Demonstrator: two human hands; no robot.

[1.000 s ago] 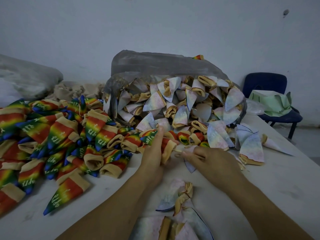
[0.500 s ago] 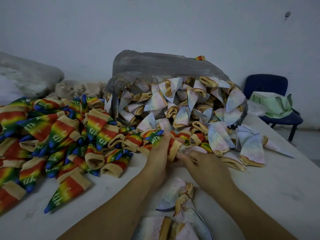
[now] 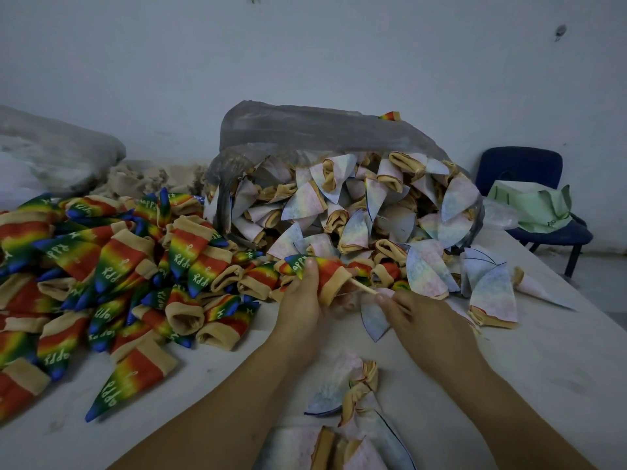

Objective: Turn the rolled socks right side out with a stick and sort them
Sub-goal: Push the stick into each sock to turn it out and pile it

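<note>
A pale bench [image 3: 543, 351] runs along a plain grey-white wall [image 3: 305, 62] that bears a small dark mark [image 3: 560, 30] high on the right. Past the bench's far right end stands a blue chair [image 3: 522, 164] with a green cloth [image 3: 532, 205] heaped on its seat. On the bench a clear plastic bag [image 3: 305, 130] lies on its side, and pale inside-out socks [image 3: 356, 212] spill from its mouth. To the left lies a wide pile of rainbow socks [image 3: 101, 259]. A beige heap [image 3: 149, 178] and a grey sack [image 3: 57, 147] lie behind it. A few more pale socks [image 3: 353, 395] lie on the bench between the forearms.

The left hand [image 3: 302, 300] has its fingers wrapped round a rainbow sock [image 3: 325, 273] held just in front of the bag's mouth, with the beige cuff turned to the right. A thin stick [image 3: 363, 286] pokes out of that cuff, and the right hand [image 3: 427, 320] pinches its outer end between thumb and fingers.

Half a second ago the two hands were pressed together at the cuff and the stick was hidden. Now the right hand has drawn away to the right and a bare length of stick shows between cuff and fingertips. The piles and the bag lie as they did.
</note>
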